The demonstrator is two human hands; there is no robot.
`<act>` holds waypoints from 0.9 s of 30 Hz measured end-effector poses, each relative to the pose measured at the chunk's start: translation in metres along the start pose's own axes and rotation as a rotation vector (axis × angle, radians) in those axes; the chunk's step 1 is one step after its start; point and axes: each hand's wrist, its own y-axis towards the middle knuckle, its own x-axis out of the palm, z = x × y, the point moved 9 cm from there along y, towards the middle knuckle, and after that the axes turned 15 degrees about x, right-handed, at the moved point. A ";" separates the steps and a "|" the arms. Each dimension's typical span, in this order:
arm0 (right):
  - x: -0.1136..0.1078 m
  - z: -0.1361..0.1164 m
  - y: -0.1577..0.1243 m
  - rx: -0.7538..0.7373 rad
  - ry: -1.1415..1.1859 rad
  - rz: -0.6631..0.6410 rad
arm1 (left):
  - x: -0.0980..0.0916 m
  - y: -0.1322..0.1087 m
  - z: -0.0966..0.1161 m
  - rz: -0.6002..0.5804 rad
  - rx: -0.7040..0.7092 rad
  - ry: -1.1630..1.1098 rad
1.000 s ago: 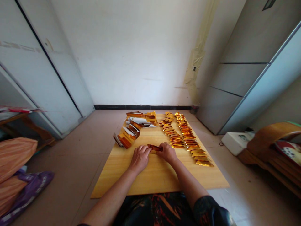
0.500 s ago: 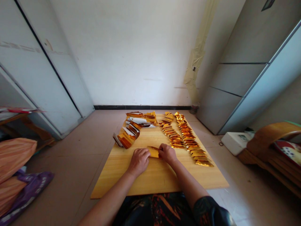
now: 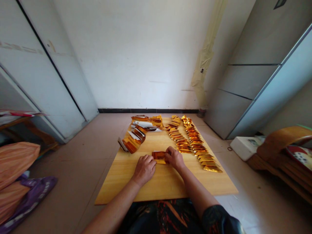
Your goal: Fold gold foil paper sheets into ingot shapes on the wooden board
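Between my hands, a small sheet of gold foil paper (image 3: 160, 157) lies on the wooden board, partly folded with a crease along its length. My left hand (image 3: 145, 168) has its fingers closed on the sheet's left end. At the right end, my right hand (image 3: 175, 158) pinches the paper between thumb and fingers. To the right, two rows of folded gold paper pieces (image 3: 195, 139) overlap one another. Stacks of unfolded gold foil paper (image 3: 131, 143), with white undersides showing, rest at the far left of the board.
The wooden board (image 3: 117, 185) stands low in front of my lap. A grey refrigerator (image 3: 243, 78) and a wooden seat (image 3: 287, 152) are on the right. Orange and purple bags (image 3: 19, 165) sit at the left by a white cabinet (image 3: 48, 81). A white wall rises behind.
The gold paper's upper part now shows a darker, folded-over band above a brighter lower strip. Both hands stay at its ends, nearly where they were.
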 end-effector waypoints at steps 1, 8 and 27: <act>-0.001 -0.002 -0.002 -0.025 0.019 0.001 | 0.000 -0.001 -0.001 0.005 -0.009 -0.003; -0.007 -0.013 -0.017 -0.283 0.064 0.109 | -0.002 -0.005 -0.013 0.056 -0.082 -0.043; 0.010 -0.023 -0.044 -0.480 0.131 -0.089 | 0.002 -0.004 -0.008 -0.036 -0.098 -0.057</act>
